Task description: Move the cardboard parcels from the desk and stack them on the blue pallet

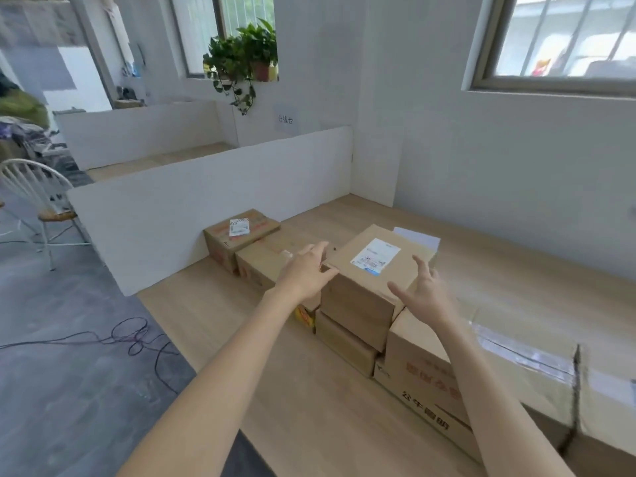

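Desk: the long pale wooden desk [344, 418] runs from near right to far centre, with a white partition board [206, 208] along its left side.
Large parcel: a big brown cardboard box with red and black printed lettering [516, 366] lies at the near right.
Target parcel: a square brown cardboard box with a white shipping label [370, 280] sits in the middle, on top of a flatter brown carton [344, 346] and just beside the large one.
Far parcels: two low brown printed cartons [241, 235] lie further left, against the partition.
Left hand: the left hand [306, 270] is spread, fingers at the target parcel's left top edge.
Right hand: the right hand [426, 294] is open, fingers splayed, close to the right edge; contact cannot be told.
Pallet: the blue pallet is not in view.
Risk: neither hand has closed on the box, so a lift by the top edges alone could let it tilt or slip, and dragging it might shove the carton beneath.
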Motion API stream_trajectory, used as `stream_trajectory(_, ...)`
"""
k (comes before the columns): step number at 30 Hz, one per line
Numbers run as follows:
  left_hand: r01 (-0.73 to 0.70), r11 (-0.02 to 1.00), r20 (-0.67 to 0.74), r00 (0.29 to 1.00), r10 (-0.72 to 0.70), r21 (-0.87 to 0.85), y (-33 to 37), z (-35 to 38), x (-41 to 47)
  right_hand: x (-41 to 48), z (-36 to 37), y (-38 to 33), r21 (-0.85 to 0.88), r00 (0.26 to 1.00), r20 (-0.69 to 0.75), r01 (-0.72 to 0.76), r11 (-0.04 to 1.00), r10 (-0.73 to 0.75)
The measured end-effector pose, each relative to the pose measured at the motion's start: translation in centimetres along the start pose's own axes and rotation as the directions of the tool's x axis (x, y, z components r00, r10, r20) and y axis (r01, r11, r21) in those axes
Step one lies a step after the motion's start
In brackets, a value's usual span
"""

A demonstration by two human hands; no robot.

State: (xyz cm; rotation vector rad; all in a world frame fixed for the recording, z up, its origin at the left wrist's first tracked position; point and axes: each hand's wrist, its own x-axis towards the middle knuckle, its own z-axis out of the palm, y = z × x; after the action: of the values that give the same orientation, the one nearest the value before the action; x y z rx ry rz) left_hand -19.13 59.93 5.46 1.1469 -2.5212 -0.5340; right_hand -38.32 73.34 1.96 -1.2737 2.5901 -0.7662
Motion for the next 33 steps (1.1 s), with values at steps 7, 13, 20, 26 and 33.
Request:
stream_trajectory(7, -0.127, 0.990, 0.194, 0.974, 0.114, 0.056, -2.3, 3.1, 7.1, 2.0, 3.0, 0.5, 0.037, 0.977, 0.103, -0.192, 0.981, 0.188)
stream_trajectory(13, -0.232, 0.966, 0.402, 0.900, 0.170, 0.111, -5.6, 5.5, 11.0, 2.3, 5.7, -0.5, 0.016, 0.955, 0.091, -0.286, 0.958, 0.283)
stream_trajectory(20, -0.380, 0.925, 0.478, 0.810, 0.340, -0.014, -8.0, 6.4, 14.2, 2.6, 8.5, -1.6, -0.074, 0.934, 0.060, -0.349, 0.934, 0.353)
stream_trajectory(26, -0.408, 0.907, 0.470, 0.784, 0.404, -0.100, -8.9, 7.6, 14.9, 2.5, 9.5, -2.1, -0.015, 0.926, -0.051, -0.375, 0.927, 0.374)
stream_trajectory(33, -0.457, 0.867, 0.418, 0.761, 0.496, -0.197, -8.9, 6.9, 16.4, 3.2, 8.4, -3.0, 0.044, 0.918, -0.057, -0.391, 0.919, 0.393)
